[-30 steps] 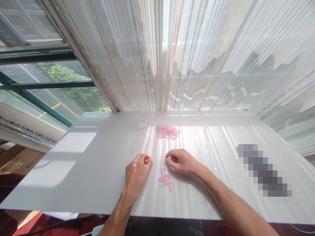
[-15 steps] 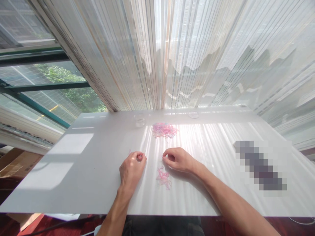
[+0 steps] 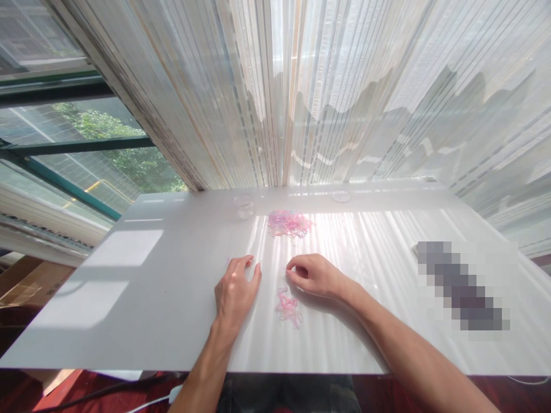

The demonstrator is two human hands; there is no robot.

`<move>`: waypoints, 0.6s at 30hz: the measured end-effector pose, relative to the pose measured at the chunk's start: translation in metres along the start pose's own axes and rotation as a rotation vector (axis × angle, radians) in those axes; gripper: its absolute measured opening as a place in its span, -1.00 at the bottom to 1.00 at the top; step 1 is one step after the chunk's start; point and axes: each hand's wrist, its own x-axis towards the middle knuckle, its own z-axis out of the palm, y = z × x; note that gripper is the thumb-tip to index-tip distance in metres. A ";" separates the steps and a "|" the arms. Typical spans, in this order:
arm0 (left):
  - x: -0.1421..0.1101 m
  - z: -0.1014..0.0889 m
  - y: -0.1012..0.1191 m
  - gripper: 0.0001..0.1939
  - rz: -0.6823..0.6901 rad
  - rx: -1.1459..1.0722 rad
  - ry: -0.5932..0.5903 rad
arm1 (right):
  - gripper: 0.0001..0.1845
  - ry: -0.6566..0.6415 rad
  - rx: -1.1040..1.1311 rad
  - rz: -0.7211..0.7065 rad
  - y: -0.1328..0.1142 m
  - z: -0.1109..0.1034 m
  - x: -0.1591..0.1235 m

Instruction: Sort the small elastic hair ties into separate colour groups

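Observation:
My left hand (image 3: pixel 236 287) rests over the white table with thumb and index finger apart; nothing clear shows between them. My right hand (image 3: pixel 316 275) is closed in a pinch, thumb against index finger. Whatever its fingertips hold, if anything, is too small to make out. Just below and between the hands lies a small heap of thin pink loops (image 3: pixel 288 310), which look like small rubber bands. Farther back is a larger pile of pink and purple loops (image 3: pixel 289 223). A purplish bit at the left fingers is mostly covered by that hand.
A clear round container (image 3: pixel 244 206) stands at the back, left of the large pile, and a clear round lid (image 3: pixel 341 196) lies right of it. A blurred dark object (image 3: pixel 462 287) is on the right. Sheer curtains (image 3: pixel 344 103) hang along the table's (image 3: pixel 129 321) far edge.
My left thumb and index finger have parted from their pinch. The left hand first drew away from the right, then shifted slightly back. My right hand stays pinched in nearly the same place.

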 end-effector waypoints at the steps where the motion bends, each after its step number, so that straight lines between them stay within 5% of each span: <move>1: 0.001 0.001 0.001 -0.73 -0.001 -0.002 0.002 | -0.86 -0.001 0.000 -0.001 0.000 0.000 0.000; 18: 0.004 0.003 0.004 -0.79 -0.048 -0.039 0.032 | -0.87 0.013 -0.007 -0.018 0.004 0.004 0.002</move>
